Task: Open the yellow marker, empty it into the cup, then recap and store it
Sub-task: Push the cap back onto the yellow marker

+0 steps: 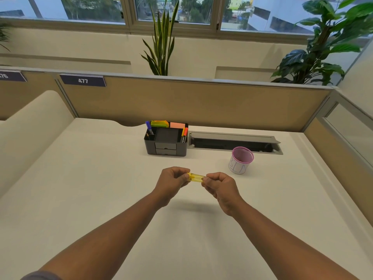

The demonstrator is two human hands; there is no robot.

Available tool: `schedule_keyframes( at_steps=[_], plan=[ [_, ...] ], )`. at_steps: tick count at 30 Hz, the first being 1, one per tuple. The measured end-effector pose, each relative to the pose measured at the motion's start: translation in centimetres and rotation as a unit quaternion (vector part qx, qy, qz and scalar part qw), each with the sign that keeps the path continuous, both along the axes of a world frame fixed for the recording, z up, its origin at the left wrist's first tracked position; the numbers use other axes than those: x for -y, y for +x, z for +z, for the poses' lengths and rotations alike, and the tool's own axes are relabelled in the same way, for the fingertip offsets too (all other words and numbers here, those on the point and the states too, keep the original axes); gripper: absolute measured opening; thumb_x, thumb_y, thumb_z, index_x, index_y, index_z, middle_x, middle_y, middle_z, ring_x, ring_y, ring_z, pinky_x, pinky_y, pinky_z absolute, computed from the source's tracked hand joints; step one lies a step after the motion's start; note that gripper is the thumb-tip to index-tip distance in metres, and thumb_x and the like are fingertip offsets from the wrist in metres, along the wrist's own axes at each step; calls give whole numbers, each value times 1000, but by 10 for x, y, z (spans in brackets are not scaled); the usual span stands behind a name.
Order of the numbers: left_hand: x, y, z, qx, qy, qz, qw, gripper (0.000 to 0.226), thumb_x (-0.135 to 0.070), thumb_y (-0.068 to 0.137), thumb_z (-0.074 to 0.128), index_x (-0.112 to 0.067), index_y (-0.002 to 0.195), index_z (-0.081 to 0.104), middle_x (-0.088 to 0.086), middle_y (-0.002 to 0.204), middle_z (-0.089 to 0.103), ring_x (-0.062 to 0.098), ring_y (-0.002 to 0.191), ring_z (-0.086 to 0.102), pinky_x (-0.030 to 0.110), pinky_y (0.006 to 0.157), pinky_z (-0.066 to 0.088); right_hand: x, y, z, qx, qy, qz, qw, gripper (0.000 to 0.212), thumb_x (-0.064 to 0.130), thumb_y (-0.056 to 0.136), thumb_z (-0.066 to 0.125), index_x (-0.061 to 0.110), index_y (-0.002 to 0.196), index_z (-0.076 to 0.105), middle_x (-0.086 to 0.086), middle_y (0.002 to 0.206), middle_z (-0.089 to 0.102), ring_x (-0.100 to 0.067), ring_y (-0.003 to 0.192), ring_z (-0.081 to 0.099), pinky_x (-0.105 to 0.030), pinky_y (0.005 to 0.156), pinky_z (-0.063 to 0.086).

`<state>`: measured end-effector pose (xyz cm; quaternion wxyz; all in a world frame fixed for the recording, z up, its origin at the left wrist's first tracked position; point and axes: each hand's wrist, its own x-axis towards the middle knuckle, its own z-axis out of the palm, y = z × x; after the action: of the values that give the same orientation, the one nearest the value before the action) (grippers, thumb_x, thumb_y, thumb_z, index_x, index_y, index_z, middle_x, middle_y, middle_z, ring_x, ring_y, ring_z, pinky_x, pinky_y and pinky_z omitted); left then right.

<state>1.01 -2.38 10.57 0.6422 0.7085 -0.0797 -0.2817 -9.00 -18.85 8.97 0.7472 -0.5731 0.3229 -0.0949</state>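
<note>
Both hands, left hand [174, 178] and right hand [217, 183], clamped on translucent yellow plastic marker [195, 177]; I fear sudden cap release spilling contents short of pink mesh cup [240, 160].

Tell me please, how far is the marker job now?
Early stage. Done: the yellow marker is picked up, above the desk. In hand: the left hand and right hand grip its two ends; whether the cap has separated cannot be told. Left: emptying into the pink cup, recapping, storing, likely in the black organizer.
</note>
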Motion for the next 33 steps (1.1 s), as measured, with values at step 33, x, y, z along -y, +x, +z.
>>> schedule_keyframes(
  at_steps=[33],
  plan=[
    [-9, 125, -128, 545, 314, -164, 760, 23, -7, 83, 77, -3, 106, 77, 12, 106, 77, 31, 99, 74, 34, 78, 63, 14, 249, -27, 27, -555, 135, 821, 8, 12, 90, 74, 16, 95, 79, 6, 80, 69, -8, 73, 59, -23, 69, 52]
  ],
)
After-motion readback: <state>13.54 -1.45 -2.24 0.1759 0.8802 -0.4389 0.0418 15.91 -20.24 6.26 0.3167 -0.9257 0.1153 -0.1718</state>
